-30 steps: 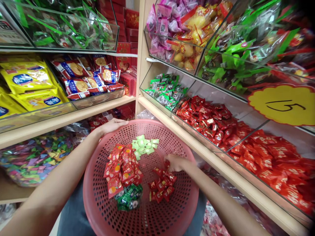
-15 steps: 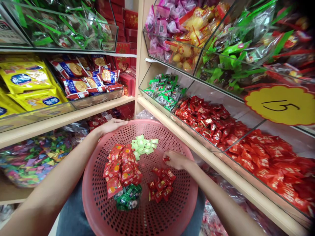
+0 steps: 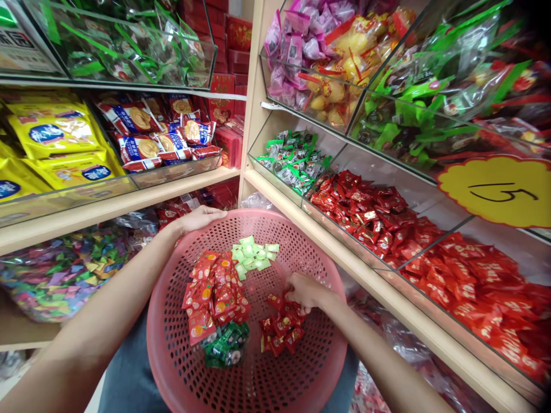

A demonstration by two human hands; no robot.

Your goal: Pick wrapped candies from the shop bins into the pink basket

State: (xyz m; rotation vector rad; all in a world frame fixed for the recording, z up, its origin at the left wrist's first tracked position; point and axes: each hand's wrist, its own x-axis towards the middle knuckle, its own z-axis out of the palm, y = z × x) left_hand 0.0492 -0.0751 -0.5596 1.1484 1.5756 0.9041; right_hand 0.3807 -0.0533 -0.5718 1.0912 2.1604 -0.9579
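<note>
A round pink plastic basket (image 3: 172, 350) with a perforated wall sits over my lap. My left hand (image 3: 200, 220) lies over its far left rim, fingers along the edge, holding it. Inside, my right hand (image 3: 303, 291) has its fingers curled down onto a small pile of red wrapped candies (image 3: 282, 327); its fingertips are partly hidden among them. To the left lie red packets with orange fruit prints (image 3: 215, 292). Pale green wrapped sweets (image 3: 253, 255) are scattered toward the far side, and dark green wrapped candies (image 3: 226, 344) gather nearer me.
A wooden shelf edge (image 3: 370, 281) runs close along the basket's right side, below bins of red candies (image 3: 473, 275) and green-wrapped sweets (image 3: 297, 158). Biscuit packs (image 3: 142, 123) fill the left shelf. A yellow price tag (image 3: 495, 192) juts out at right.
My right hand has moved slightly downward onto the red candy pile, fingers pointing down. The red candy seen at its fingertips is no longer distinct. My left hand stays on the rim.
</note>
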